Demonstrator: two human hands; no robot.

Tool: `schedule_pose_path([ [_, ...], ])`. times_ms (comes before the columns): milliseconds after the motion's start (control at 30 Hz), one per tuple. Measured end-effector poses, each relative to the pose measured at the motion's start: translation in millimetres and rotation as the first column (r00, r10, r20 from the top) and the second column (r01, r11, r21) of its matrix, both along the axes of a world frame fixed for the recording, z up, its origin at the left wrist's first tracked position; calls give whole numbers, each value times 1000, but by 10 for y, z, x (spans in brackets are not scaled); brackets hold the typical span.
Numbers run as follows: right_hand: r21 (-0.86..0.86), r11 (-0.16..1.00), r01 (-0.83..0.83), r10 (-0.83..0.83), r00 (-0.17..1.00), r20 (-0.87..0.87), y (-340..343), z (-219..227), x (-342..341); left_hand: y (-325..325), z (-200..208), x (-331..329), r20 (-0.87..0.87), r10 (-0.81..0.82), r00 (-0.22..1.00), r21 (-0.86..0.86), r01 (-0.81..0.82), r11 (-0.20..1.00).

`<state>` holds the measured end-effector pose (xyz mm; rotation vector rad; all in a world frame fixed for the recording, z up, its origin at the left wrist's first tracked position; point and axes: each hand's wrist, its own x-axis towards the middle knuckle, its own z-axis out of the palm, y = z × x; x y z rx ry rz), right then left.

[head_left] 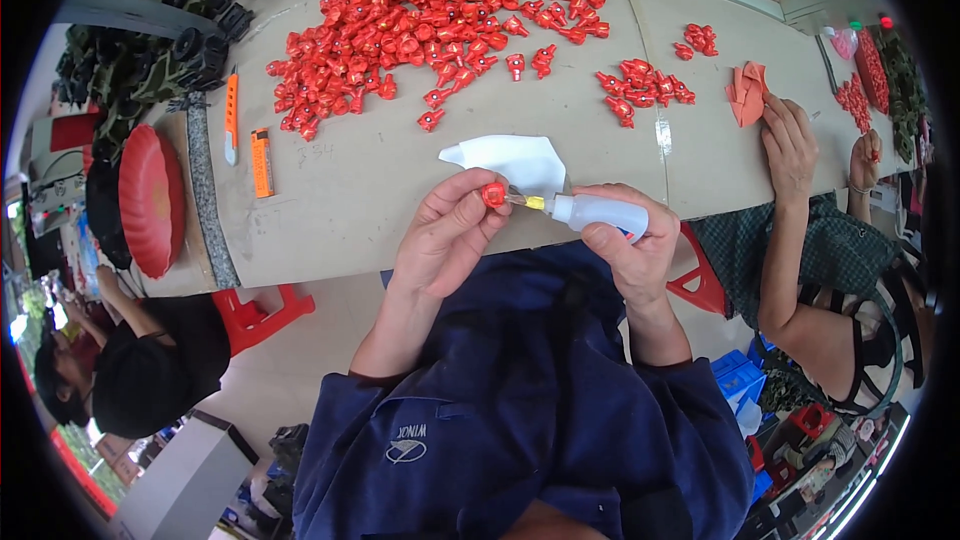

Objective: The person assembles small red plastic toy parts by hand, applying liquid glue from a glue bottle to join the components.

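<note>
Between the thumb and fingers of my left hand is a small red plastic part, held above the table's near edge. My right hand is wrapped around a white squeeze bottle lying nearly sideways. Its yellow-based nozzle points left, with the tip at the red part; whether they touch I cannot tell. Just beyond my hands lies a white sheet, perhaps paper or cloth. A large heap of similar red parts covers the far middle of the table.
A smaller cluster of red parts lies to the right. At left are an orange utility knife, an orange box and a red scalloped tray. On the right, a co-worker's hand touches a folded orange-red piece.
</note>
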<state>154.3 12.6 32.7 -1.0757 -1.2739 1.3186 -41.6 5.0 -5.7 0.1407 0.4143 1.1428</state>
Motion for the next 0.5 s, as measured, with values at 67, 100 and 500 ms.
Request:
schedule_pose_path([
  [67, -18, 1000, -1, 1, 1000, -5, 2, -5, -10, 9, -16, 3, 10, 11, 1000, 21, -11, 1000],
  [100, -21, 1000, -4, 4, 1000, 10, 3, -6, -11, 13, -22, 4, 17, 5, 1000, 31, -6, 999],
  [500, -58, 998, -20, 20, 1000, 5, 17, -8, -30, 21, -4, 9, -12, -32, 999, 50, 32, 998],
])
